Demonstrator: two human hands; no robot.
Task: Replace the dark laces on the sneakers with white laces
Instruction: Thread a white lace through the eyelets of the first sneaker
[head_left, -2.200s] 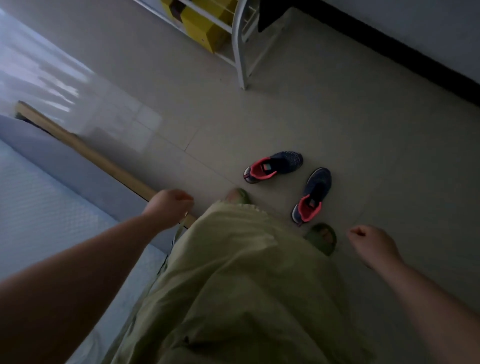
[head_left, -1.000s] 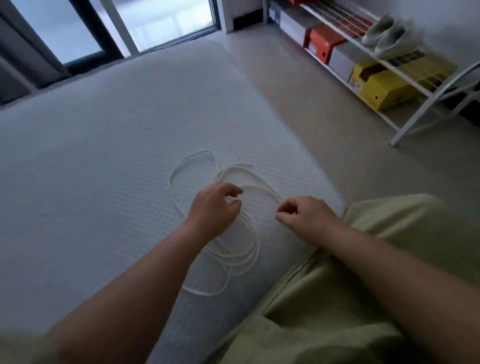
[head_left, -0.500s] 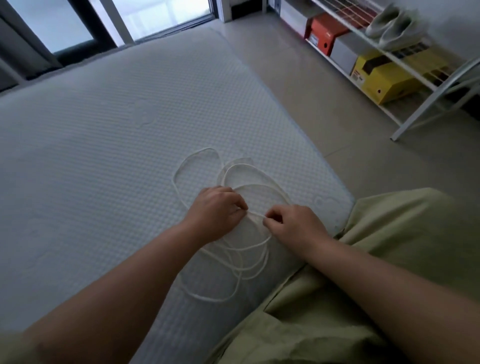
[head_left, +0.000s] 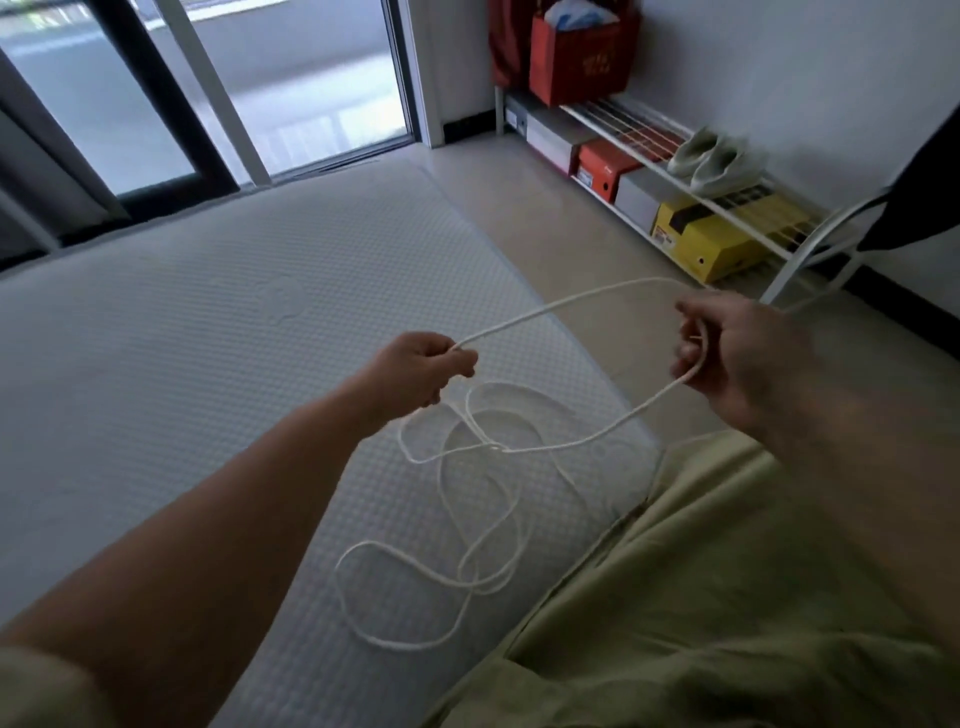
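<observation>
Left hand (head_left: 423, 371) and right hand (head_left: 737, 353), raised apart, each pinched thin white cord laces (head_left: 488, 447) trailing tangled onto the white quilted mattress (head_left: 208, 332).

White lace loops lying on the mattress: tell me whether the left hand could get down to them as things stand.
Probably yes. The left hand hangs just above the loops on the mattress with nothing between, but it already pinches a raised strand, as does the right hand.

No text can be read. The red paper bag (head_left: 582, 62) bears gold marks too blurred to make out. Small labels on the orange shoebox (head_left: 605, 169) and yellow shoebox (head_left: 701, 247) are likewise illegible.
</observation>
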